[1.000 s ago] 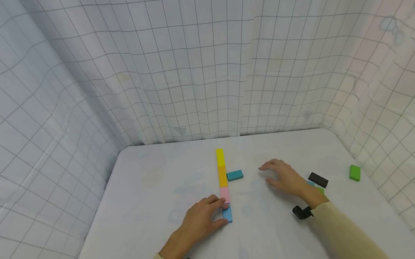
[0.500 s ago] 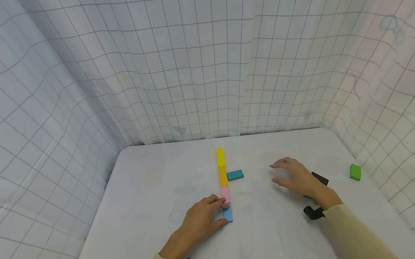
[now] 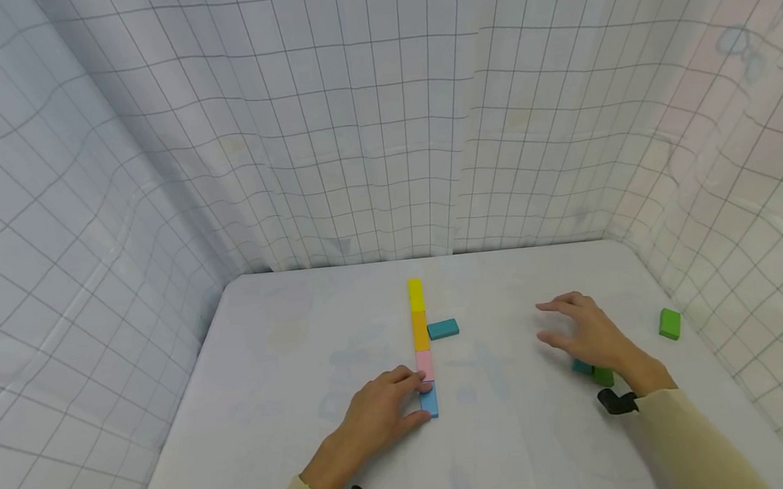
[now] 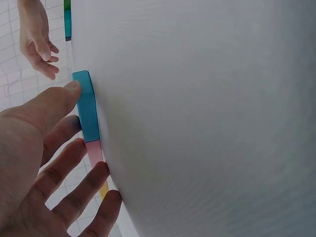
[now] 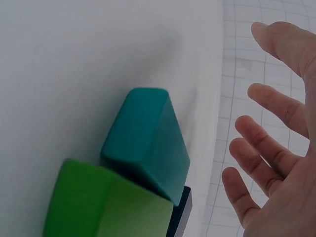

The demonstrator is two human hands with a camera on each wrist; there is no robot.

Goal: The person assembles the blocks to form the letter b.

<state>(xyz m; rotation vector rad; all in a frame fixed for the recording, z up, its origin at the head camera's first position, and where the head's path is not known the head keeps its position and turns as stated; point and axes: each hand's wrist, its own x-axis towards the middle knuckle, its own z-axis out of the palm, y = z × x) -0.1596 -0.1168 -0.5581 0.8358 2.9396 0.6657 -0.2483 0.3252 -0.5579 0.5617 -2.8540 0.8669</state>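
Note:
A row of flat blocks runs front to back on the table: a yellow block (image 3: pixel 415 294), an orange block (image 3: pixel 420 331), a pink block (image 3: pixel 424 363) and a blue block (image 3: pixel 430 403) nearest. My left hand (image 3: pixel 378 412) holds the blue block between thumb and fingers, the thumb at its near end. My right hand (image 3: pixel 591 336) hovers with spread fingers, holding nothing. Near it lie a teal block (image 5: pixel 148 133) and a green block (image 5: pixel 103 202) side by side. Behind them shows part of a black block (image 5: pixel 181 212), hidden by the hand in the head view.
Another teal block (image 3: pixel 444 328) lies crosswise, one end by the orange block. A separate green block (image 3: pixel 669 323) sits near the right edge of the white table (image 3: pixel 288 339). Gridded white curtains (image 3: pixel 381 121) hang around the back and sides.
My right hand has moved right, away from the row, and now covers the black block in the head view. My left hand and the row have stayed in place.

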